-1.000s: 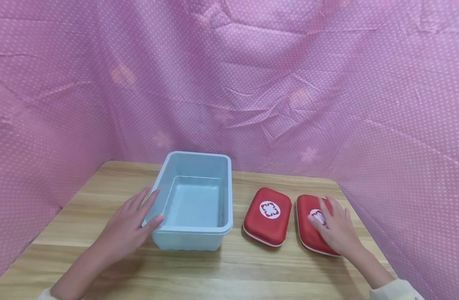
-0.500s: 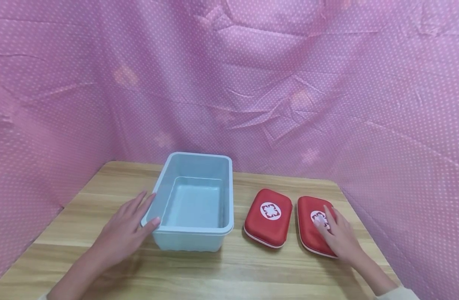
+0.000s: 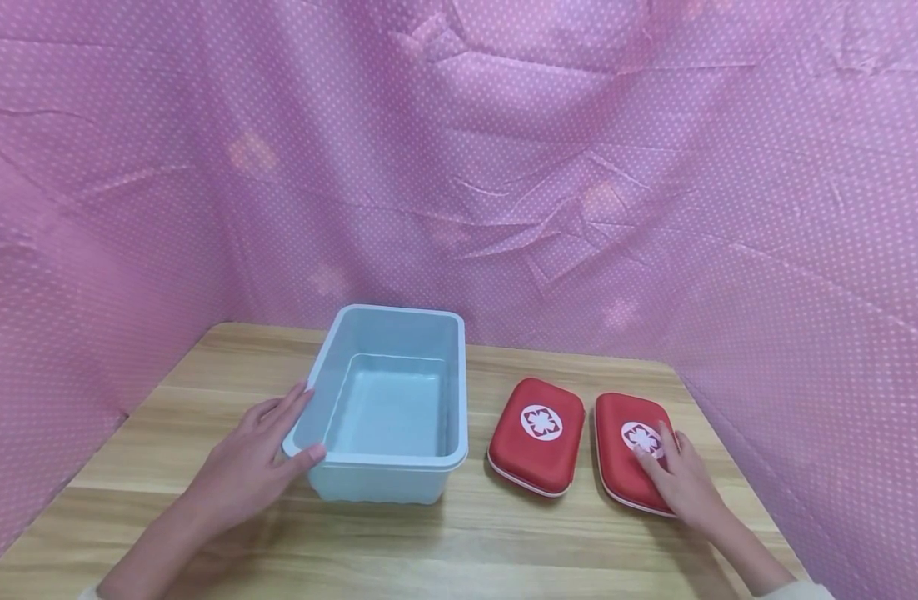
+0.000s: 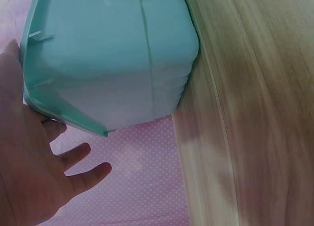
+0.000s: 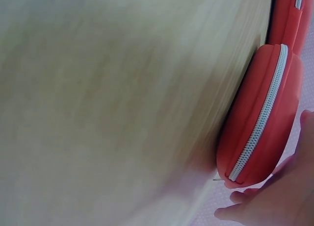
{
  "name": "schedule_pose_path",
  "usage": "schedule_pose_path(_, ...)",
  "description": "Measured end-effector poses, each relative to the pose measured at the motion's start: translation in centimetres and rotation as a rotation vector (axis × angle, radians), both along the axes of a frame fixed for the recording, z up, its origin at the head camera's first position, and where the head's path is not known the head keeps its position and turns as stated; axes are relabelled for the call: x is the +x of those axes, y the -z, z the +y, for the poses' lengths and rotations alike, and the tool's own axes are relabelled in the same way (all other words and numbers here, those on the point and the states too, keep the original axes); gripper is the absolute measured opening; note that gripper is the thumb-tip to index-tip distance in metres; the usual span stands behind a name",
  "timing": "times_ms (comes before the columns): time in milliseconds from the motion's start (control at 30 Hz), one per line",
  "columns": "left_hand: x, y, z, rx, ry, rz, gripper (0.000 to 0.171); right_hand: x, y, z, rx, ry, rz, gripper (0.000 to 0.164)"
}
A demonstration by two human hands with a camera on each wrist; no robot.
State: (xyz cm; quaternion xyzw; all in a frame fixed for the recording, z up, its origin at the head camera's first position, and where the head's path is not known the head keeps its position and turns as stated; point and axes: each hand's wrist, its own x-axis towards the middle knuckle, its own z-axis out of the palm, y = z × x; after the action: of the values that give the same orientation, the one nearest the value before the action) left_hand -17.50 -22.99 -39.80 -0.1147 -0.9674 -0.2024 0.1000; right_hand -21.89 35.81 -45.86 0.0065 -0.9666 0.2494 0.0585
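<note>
At a light blue plastic tub (image 3: 387, 460), my left hand (image 3: 245, 462) touches the near left corner of the rim. Its thumb lies by the near rim and the fingers along the left side, spread and fairly straight in the left wrist view. My right hand (image 3: 684, 483) is at the right side of a red zippered first-aid case (image 3: 624, 467) with a white emblem. The thumb is over the case's top and the other fingers reach round its right edge. In the right wrist view the thumb (image 5: 305, 119) looks apart from the case, whose zipper faces the camera.
A second, matching red first-aid case (image 3: 537, 467) lies flat between the tub and the right-hand case. All stand on a wood-grain table (image 3: 504, 550). Pink dotted cloth (image 3: 549, 167) hangs behind the table and on both sides.
My right hand has shifted from over the case's top toward its right edge, its fingers bending more. The left hand has settled slightly lower on the tub's rim. Tub and cases stay put.
</note>
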Motion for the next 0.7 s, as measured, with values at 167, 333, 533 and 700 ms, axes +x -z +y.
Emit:
schedule_pose_path(167, -0.07, -0.07, -0.06, -0.004, 0.001, -0.009, 0.082, -0.09, 0.39, 0.40, -0.038, 0.023, -0.058, 0.089)
schedule_pose_path(333, -0.06, -0.16, 0.01, -0.003, -0.005, -0.016, 0.082, -0.24, 0.64, 0.68, -0.063, 0.029, -0.075, 0.090)
schedule_pose_path(533, -0.08, -0.18, 0.08, 0.008, -0.015, -0.035, 0.083, -0.22, 0.62, 0.86, -0.079, 0.049, -0.133, 0.094)
schedule_pose_path(700, -0.02, -0.15, 0.08, 0.017, -0.015, -0.039, 0.082, -0.14, 0.50, 0.90, -0.121, 0.062, -0.164, 0.096)
